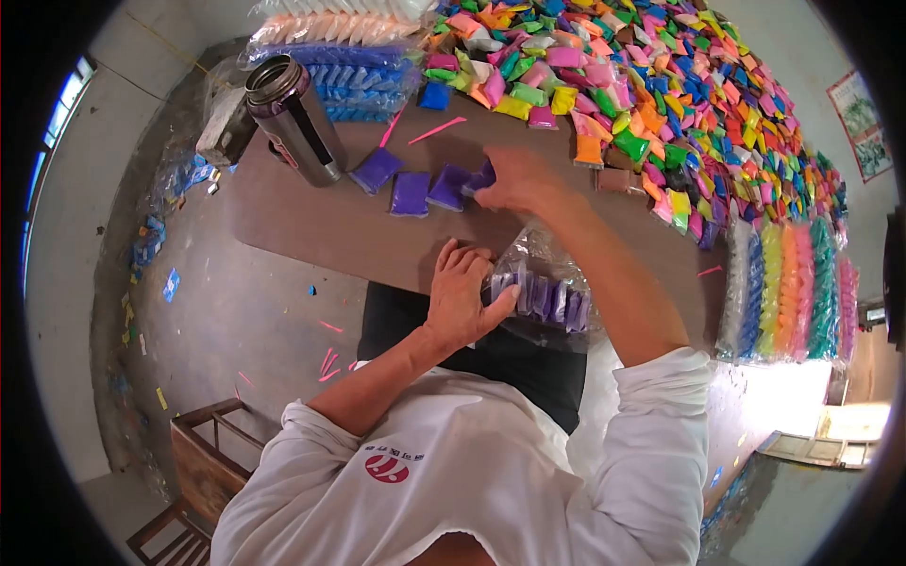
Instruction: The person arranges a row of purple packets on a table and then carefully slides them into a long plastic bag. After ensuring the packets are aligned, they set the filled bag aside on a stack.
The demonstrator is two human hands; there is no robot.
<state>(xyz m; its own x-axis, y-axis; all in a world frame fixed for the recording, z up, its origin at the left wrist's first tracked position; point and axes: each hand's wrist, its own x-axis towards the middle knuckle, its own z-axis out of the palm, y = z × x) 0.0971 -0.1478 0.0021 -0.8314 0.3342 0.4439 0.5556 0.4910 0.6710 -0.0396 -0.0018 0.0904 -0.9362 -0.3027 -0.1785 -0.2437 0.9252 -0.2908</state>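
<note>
My right hand [521,179] pinches a small purple packet [482,177] at the right end of a row on the brown table. Beside it, partly overlapped, lies another purple packet [448,187]. Further left are a third purple packet [411,193] and a fourth, bluer one [377,171]. At the table's near edge, a clear plastic bag [543,247] contains several purple packets [547,300] standing on edge in a row. My left hand [462,294] lies against the bag's left side, fingers apart and thumb touching the end of that row.
An uncapped steel flask [294,123] stands at the table's left. A large heap of coloured packets [651,94] covers the back and right. Bagged stacks stand at the back left [349,80] and far right [783,292]. Pink strips [437,130] lie about. A wooden stool [212,453] is lower left.
</note>
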